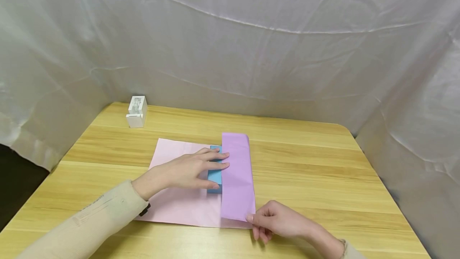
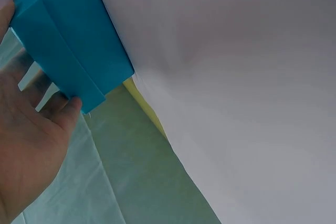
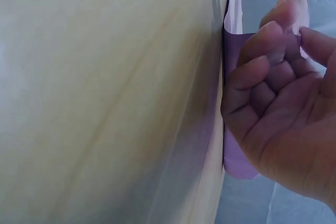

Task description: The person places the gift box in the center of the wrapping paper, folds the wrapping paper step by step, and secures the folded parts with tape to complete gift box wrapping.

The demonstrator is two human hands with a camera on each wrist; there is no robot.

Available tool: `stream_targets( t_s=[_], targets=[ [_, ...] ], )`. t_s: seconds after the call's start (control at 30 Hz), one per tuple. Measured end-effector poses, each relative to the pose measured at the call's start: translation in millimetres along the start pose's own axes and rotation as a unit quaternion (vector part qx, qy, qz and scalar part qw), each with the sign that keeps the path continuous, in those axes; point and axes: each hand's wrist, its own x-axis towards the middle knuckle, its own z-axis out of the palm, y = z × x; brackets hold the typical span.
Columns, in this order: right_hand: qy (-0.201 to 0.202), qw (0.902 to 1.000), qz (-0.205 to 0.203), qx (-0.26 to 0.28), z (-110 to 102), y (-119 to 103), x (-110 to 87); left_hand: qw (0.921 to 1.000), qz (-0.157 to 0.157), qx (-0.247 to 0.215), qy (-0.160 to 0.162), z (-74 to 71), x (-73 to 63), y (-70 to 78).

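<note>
A blue box (image 1: 215, 176) lies on a sheet of wrapping paper (image 1: 183, 207), pale pink on the upward face. The sheet's right part is folded over the box and shows its purple side (image 1: 237, 179). My left hand (image 1: 190, 169) rests on the box with fingers extended, their tips on the purple flap's edge. In the left wrist view, the box (image 2: 68, 40) has a lid ridge along it. At the flap's near right corner, my right hand (image 1: 274, 221) pinches the paper between thumb and index finger, the other fingers curled. The box's right part is hidden under the flap.
A white tape dispenser (image 1: 136, 112) with a clear roll stands at the back left of the wooden table (image 1: 305, 163). Grey fabric (image 1: 230, 51) hangs behind the table and at both sides.
</note>
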Motion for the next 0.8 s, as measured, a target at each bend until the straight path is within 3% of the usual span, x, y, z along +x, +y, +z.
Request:
stream_targets(
  t_s=[0.2,0.53,0.8],
  targets=[
    [-0.013,0.9998,0.001,-0.015,-5.3,1.4,-0.3,1.0000,0.001,0.001,0.001,-0.7,-0.6,0.8],
    [0.107,0.9925,0.034,-0.048,-18.4,-4.3,16.7,1.0000,0.003,0.007,0.003,-1.3,-0.9,1.3],
    [0.124,0.9906,0.039,-0.040,-17.6,-2.3,24.1,0.9999,0.000,0.010,0.002,-1.0,0.5,2.1]
  ],
)
